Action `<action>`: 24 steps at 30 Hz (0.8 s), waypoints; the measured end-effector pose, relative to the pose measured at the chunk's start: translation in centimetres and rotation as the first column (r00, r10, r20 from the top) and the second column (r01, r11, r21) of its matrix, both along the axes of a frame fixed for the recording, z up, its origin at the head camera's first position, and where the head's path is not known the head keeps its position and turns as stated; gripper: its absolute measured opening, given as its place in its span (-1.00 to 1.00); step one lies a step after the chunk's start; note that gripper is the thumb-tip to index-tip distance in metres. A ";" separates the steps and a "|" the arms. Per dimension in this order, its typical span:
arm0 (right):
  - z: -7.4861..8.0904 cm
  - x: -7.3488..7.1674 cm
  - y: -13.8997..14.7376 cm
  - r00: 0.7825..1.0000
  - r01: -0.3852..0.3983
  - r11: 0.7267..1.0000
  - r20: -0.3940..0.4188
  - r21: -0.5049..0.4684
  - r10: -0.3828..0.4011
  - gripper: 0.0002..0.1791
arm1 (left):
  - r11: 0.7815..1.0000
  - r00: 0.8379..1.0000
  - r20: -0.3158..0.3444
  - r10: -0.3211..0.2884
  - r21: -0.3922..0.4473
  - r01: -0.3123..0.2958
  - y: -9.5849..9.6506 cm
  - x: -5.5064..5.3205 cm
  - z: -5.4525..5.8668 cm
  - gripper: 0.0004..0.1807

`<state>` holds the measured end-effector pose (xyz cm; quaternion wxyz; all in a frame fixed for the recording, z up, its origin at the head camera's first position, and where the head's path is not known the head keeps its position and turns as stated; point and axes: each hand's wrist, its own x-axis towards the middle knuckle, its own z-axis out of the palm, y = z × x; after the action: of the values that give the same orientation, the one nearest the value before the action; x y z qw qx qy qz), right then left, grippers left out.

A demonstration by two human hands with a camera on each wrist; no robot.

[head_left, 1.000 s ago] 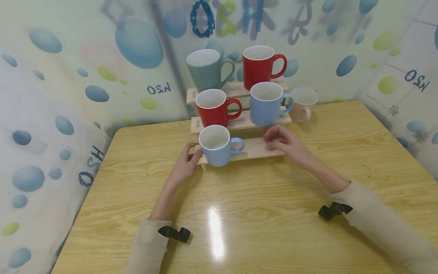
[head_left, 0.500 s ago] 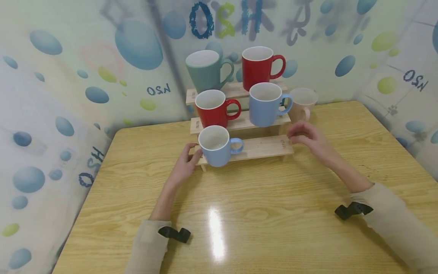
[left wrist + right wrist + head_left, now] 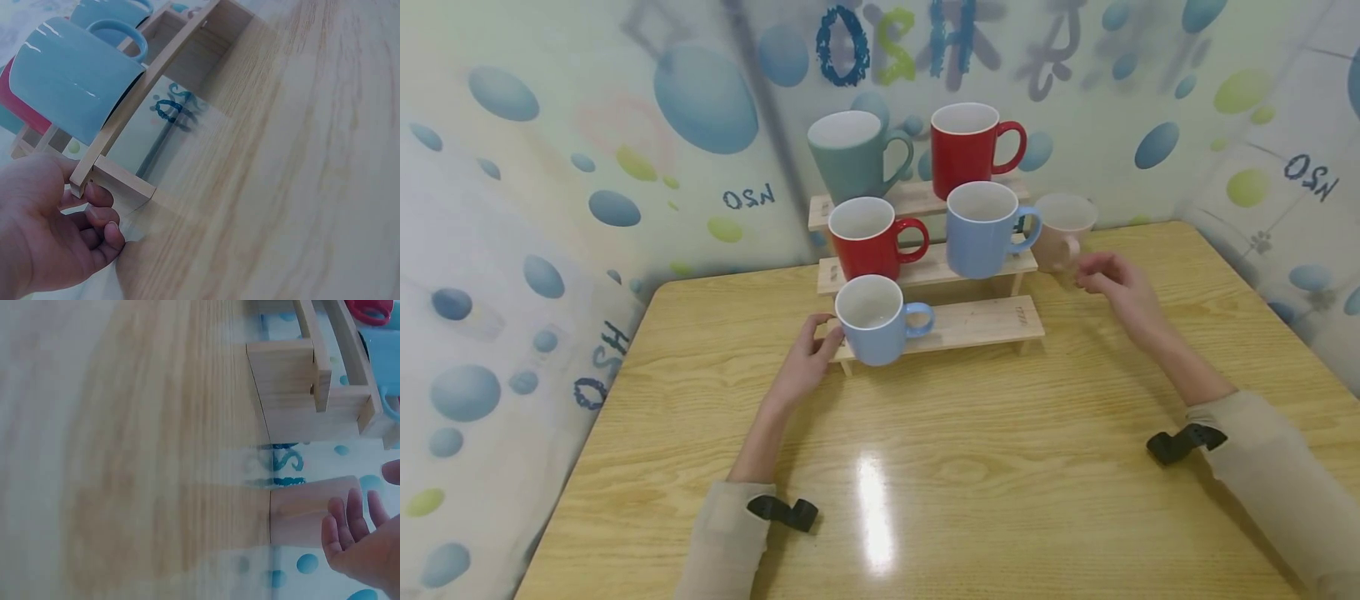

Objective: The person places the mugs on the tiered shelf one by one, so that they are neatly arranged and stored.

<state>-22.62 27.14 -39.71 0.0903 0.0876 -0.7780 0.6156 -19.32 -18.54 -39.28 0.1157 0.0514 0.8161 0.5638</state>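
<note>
My left hand (image 3: 803, 360) pinches the left end of the lowest step of a tiered wooden mug rack (image 3: 977, 322). In the left wrist view its thumb lies over the board and its fingers bend beneath. A light blue mug (image 3: 871, 335) stands on that step, close to the thumb, handle pointing right. To the right of the rack, my right hand (image 3: 1126, 298) hovers with loosely bent fingers and holds nothing. A pale pink mug (image 3: 1063, 223) is nearest to it, upright on the table behind the rack's right end. The right wrist view has the fingers (image 3: 355, 520) overlapping the pink mug.
The middle step carries a red mug (image 3: 863, 242) and another light blue mug (image 3: 981, 233). On the top step are a teal mug (image 3: 848, 157) and a larger red mug (image 3: 964, 154). A patterned backdrop (image 3: 700, 200) borders the wooden table (image 3: 970, 467).
My right hand has moved right, from above the lowest step, past the rack's end, to beside the pink mug. My left hand and the mugs have stayed in place.
</note>
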 end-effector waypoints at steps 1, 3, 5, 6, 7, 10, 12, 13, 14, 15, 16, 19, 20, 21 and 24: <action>0.0 -0.2 0.1 1.000 0.021 1.000 0.008 -0.001 -0.021 -0.86 | 1.000 1.000 -0.001 0.002 0.002 -0.002 -0.1 -0.2 -0.4 -0.54; -0.1 -0.5 0.4 0.998 0.061 0.998 0.016 0.008 -0.061 -0.86 | 1.000 1.000 -0.004 0.007 0.005 -0.007 -0.4 -0.7 -1.4 -0.52; -0.1 -0.8 0.5 0.995 0.094 0.995 0.034 0.023 -0.095 -0.86 | 1.000 1.000 -0.011 0.012 -0.003 -0.012 -0.5 -1.0 -2.0 -0.50; 0.0 -1.0 0.6 0.993 0.106 0.994 0.044 0.028 -0.107 -0.85 | 1.000 1.000 -0.015 0.014 -0.007 -0.014 -0.6 -1.0 -2.2 -0.49; 0.0 -1.1 0.6 0.992 0.114 0.993 0.049 0.034 -0.116 -0.84 | 1.000 1.000 -0.021 0.015 -0.012 -0.016 -0.6 -1.0 -2.3 -0.49; 0.0 -1.6 0.6 0.989 0.128 0.989 0.060 0.071 -0.132 -0.78 | 1.000 0.999 -0.035 0.018 -0.025 -0.019 -0.6 -1.0 -2.4 -0.48; 0.0 -2.1 0.5 0.989 0.126 0.988 0.072 0.088 -0.132 -0.71 | 0.999 0.999 -0.040 0.021 -0.026 -0.022 -0.6 -1.0 -2.4 -0.48; 0.0 -2.3 0.4 0.988 0.126 0.988 0.078 0.095 -0.133 -0.67 | 0.999 0.999 -0.041 0.021 -0.028 -0.022 -0.6 -0.9 -2.3 -0.48; 0.0 -2.5 0.4 0.987 0.125 0.987 0.091 0.100 -0.134 -0.64 | 0.999 0.999 -0.042 0.021 -0.029 -0.022 -0.6 -0.9 -2.3 -0.47; 0.0 -2.7 0.3 0.985 0.125 0.987 0.103 0.101 -0.135 -0.61 | 0.999 0.999 -0.042 0.020 -0.029 -0.021 -0.7 -0.9 -2.3 -0.47; 0.0 -2.9 0.2 0.983 0.129 0.986 0.117 0.105 -0.141 -0.58 | 0.999 0.999 -0.041 0.020 -0.029 -0.021 -0.7 -0.9 -2.3 -0.47; 0.0 -3.3 -0.2 0.974 0.148 0.985 0.159 0.094 -0.161 -0.56 | 1.000 0.999 -0.038 0.019 -0.022 -0.020 -0.6 -0.9 -2.3 -0.48; 0.0 -3.4 -0.3 0.971 0.151 0.985 0.173 0.086 -0.164 -0.56 | 1.000 0.999 -0.037 0.018 -0.020 -0.018 -0.6 -0.9 -2.2 -0.48; 0.0 -3.6 -0.4 0.970 0.155 0.985 0.178 0.075 -0.166 -0.56 | 1.000 0.999 -0.035 0.016 -0.018 -0.017 -0.6 -0.9 -2.2 -0.48; 0.0 -3.9 -0.8 0.972 0.144 0.989 0.185 0.033 -0.147 -0.58 | 1.000 1.000 -0.027 0.016 -0.004 -0.016 -0.6 -0.9 -2.1 -0.49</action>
<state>-26.55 26.30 -39.74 0.0610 -0.0269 -0.7933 0.6051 -20.18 -19.12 -41.37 0.1004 0.0523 0.8193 0.5621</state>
